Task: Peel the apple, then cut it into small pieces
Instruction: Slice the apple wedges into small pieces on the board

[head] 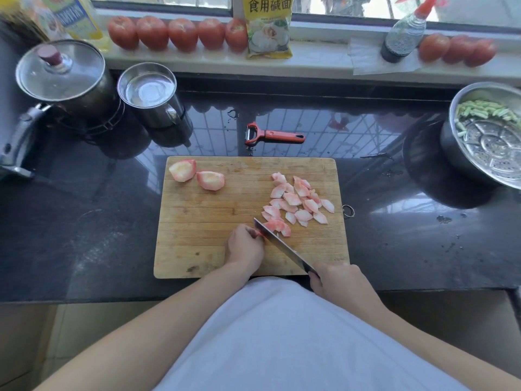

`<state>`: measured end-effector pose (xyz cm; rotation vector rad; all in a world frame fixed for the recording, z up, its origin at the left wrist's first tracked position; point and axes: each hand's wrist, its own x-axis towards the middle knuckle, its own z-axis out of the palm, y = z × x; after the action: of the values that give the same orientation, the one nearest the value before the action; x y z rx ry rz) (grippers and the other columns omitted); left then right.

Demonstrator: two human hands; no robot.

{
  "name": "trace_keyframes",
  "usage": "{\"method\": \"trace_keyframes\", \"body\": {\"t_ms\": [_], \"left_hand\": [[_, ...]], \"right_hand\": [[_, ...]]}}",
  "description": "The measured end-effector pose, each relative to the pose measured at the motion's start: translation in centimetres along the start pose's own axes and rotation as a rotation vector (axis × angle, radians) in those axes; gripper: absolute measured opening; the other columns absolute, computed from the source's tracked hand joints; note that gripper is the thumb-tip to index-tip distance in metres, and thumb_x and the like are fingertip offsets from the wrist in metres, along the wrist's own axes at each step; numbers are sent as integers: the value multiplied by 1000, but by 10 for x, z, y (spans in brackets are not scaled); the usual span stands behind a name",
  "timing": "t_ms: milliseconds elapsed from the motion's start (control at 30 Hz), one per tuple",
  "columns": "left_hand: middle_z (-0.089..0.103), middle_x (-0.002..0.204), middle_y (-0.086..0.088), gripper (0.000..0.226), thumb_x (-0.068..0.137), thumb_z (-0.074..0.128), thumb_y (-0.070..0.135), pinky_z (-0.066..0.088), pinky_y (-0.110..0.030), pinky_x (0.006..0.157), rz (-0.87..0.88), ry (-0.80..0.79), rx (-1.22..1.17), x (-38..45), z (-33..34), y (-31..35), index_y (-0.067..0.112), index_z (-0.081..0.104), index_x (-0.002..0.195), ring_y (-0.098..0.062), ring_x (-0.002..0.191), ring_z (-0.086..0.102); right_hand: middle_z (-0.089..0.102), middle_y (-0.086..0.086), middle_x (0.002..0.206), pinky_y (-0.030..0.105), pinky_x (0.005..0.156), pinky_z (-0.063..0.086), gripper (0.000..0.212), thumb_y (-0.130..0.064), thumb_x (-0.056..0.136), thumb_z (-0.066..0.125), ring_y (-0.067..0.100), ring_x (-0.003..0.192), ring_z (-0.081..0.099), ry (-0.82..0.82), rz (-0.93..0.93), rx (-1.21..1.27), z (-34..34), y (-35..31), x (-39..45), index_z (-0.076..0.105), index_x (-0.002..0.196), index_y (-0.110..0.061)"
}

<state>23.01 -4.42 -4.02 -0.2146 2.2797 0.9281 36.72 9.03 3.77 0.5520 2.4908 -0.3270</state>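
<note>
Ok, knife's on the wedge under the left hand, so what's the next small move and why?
Probably press the knife down through the wedge that the left hand pins, then slide those fingers back. The right hand has the blade right beside the fingertips; the cut pieces lie beyond it, and two bigger chunks wait at the board's far left.

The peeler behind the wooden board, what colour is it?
The peeler is red-orange with a small metal blade, seen in the head view.

Bright daylight from window (310, 7) behind; grid reflection and glare on glossy dark tabletop (324, 131). Wide-angle bending at edges; corners soft, bottles (70, 15) blurred.
</note>
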Motion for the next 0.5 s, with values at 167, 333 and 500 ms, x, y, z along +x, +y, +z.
{"method": "trace_keyframes", "body": {"t_ms": [167,333,500], "left_hand": [[60,98,3,8,97,64,25,37,-30,78,-3,3,7,0,0,1,21,59,93,-21,96,53],[68,104,-5,7,95,66,24,40,-30,78,3,6,-9,1,0,4,17,64,94,-27,100,61],[73,111,-15,19,92,65,15,43,-30,78,-3,2,-5,-2,-2,6,6,73,107,-37,108,65]], "right_hand": [[71,8,94,36,71,55,30,-31,103,41,32,86,67,-7,-3,-16,0,-2,2,66,104,-14],[70,10,93,34,67,45,26,-24,102,42,33,86,66,-36,-45,-43,2,-7,11,65,100,-11],[68,12,92,36,64,47,20,-22,98,45,36,84,64,16,-35,26,13,-23,35,63,98,-14]]}}
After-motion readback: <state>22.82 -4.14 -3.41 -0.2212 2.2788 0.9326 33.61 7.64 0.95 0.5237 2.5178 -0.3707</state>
